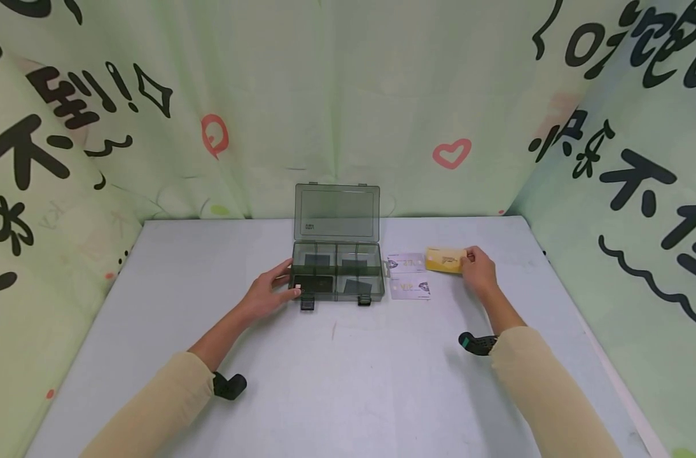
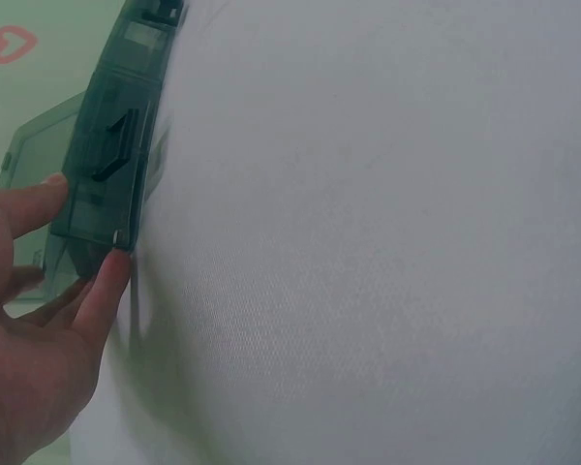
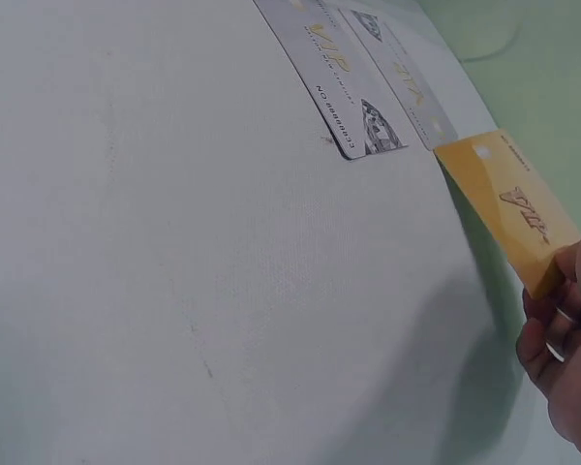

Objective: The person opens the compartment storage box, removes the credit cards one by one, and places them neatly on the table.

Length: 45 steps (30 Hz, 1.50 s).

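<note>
Bench [image 1: 348, 381] viewed from above, white on top, with the handled things toward its far edge. Pinched a yellow card [image 1: 443, 260] by its right end between thumb and fingers of the right grip [image 1: 480, 272], closed narrow on that end. In the right wrist view, saw the same card tilted, its lettered face showing. Could not tell touching from a slight gap between its left end and the rear VIP card [image 1: 405, 263]. Found that silver-grey card lying flat just left of the yellow one, with a matching front VIP card [image 1: 411, 286] flat beside it on the nearer side. Read a line of digits on one of the pair.

Just left of both, saw a translucent grey-green storage box [image 1: 336, 287] standing open, its lid [image 1: 336, 213] raised at the back and two dark latches [image 1: 307, 304] at the front. Made out four main compartments, with flat dark pieces [image 1: 358, 287] inside. Held the box by its left end in the left grip [image 1: 266, 292], spread fairly wide, thumb at the front corner. Behind, noted a pale green curtain [image 1: 348, 95] with black characters and a red heart outline [image 1: 452, 154]
</note>
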Each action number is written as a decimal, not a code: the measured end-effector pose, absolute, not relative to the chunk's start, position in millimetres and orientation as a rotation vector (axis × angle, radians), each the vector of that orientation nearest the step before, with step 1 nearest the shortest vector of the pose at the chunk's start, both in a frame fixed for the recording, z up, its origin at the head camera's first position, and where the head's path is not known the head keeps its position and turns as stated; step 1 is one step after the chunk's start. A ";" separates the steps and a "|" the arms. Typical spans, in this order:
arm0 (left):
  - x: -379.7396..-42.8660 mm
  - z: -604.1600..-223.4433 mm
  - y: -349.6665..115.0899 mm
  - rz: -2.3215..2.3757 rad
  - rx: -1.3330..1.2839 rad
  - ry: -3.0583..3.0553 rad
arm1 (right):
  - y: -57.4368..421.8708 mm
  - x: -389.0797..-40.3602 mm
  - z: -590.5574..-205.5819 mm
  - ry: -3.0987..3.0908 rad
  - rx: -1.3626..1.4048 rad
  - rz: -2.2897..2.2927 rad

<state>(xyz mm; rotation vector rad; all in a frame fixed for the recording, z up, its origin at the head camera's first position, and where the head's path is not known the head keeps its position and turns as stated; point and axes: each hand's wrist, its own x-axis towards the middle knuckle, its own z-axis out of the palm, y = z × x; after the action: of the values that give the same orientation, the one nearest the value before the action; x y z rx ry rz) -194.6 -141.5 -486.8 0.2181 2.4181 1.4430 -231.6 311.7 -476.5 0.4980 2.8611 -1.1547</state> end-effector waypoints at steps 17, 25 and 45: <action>-193.3 -487.0 -141.7 1.465 0.243 2.420 | 310.6 -230.0 -482.0 2.903 0.473 -0.914; -193.4 -487.0 -142.1 1.470 0.252 2.417 | 312.7 -232.5 -476.3 2.863 0.340 -0.804; -195.7 -489.4 -143.8 1.451 0.244 2.426 | 304.4 -241.6 -484.0 2.910 0.501 -0.695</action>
<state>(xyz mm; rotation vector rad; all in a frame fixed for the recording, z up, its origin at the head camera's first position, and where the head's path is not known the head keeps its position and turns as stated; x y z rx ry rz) -195.7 -143.8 -489.4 0.2439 2.4261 1.4507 -241.6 304.4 -484.0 0.5012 2.9099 -0.6948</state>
